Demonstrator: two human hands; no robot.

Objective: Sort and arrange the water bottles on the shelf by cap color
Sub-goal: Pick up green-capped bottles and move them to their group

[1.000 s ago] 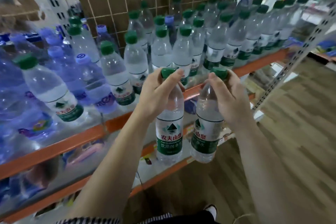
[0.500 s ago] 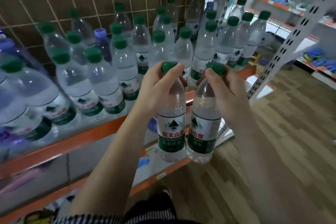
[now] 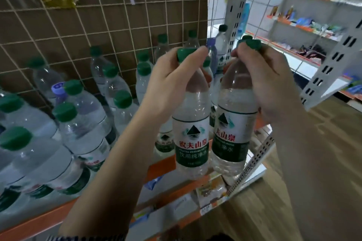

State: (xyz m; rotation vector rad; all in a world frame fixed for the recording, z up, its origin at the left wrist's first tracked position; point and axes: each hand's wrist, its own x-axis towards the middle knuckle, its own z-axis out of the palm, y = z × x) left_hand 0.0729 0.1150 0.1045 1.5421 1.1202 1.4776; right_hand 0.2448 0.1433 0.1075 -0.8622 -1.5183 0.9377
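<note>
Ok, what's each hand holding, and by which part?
The left hand grips the left bottle, the right hand the right bottle; each is held at its top, fingers curled round neck and green cap.

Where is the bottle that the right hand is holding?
In the head view, right of centre: the right hand grips the green-capped bottle by its top, beside the matching bottle in the left hand, in front of the orange shelf edge.

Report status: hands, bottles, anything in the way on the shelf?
Left hand grips left green-capped bottle at the neck, right hand grips right green-capped bottle. Both held in front of the shelf. Purple-capped bottle stands among shelved green-capped bottles.
</note>
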